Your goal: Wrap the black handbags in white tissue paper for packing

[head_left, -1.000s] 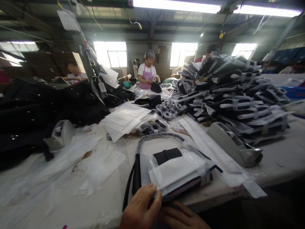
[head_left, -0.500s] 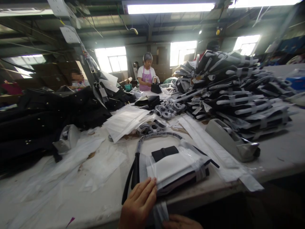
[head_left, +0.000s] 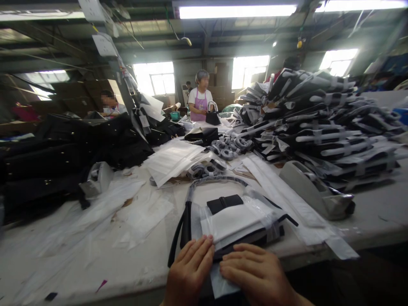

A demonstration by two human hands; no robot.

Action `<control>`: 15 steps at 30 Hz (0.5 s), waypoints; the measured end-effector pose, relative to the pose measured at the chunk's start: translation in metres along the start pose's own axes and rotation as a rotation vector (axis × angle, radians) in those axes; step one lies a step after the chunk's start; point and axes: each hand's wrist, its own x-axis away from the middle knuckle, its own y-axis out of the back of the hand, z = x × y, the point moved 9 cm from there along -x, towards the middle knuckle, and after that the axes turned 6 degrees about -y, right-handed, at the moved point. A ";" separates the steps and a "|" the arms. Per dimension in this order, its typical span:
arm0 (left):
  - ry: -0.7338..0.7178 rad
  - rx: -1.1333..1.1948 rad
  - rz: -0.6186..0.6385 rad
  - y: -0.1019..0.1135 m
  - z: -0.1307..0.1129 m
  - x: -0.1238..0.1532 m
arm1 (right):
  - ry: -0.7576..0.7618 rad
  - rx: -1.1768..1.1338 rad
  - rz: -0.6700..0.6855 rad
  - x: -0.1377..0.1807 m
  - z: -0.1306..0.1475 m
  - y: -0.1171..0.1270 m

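Observation:
A black handbag (head_left: 259,236) lies on the table's near edge in the head view, its looped handle (head_left: 216,180) wrapped in clear film. A white sheet under clear plastic (head_left: 234,223) covers much of its front, below a black flap tab (head_left: 225,204). Flat on the bag's near left corner rests my left hand (head_left: 193,265), fingers stretched out. My right hand (head_left: 255,270) lies with straight fingers along the bag's near edge, over a translucent strip (head_left: 222,285) that hangs down between the hands. The palms' undersides are hidden.
Tape dispensers stand right (head_left: 314,193) and left (head_left: 98,177). White strips (head_left: 283,191) and stacked white sheets (head_left: 174,159) lie beyond the bag. Wrapped bags pile up (head_left: 321,114) at right, black bags (head_left: 60,157) at left. A co-worker (head_left: 200,100) stands across the table.
My right hand has come up from below the table edge onto the bag's near side. My left hand stays on the bag. The whole view has shifted slightly.

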 end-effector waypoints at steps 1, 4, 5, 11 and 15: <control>0.002 0.000 -0.006 0.001 0.000 0.000 | -0.025 0.000 0.012 -0.006 -0.004 0.000; -0.005 -0.006 -0.036 0.004 0.000 -0.001 | -0.110 0.007 0.048 -0.021 -0.021 -0.002; -0.006 -0.007 -0.050 0.005 0.001 -0.001 | -0.138 0.012 0.055 -0.026 -0.027 -0.004; -0.038 -0.030 -0.130 0.002 0.003 0.011 | -0.213 0.011 0.135 -0.045 -0.054 -0.029; 0.045 -0.027 -0.155 -0.007 0.005 0.021 | -0.365 0.024 0.203 -0.046 -0.075 -0.043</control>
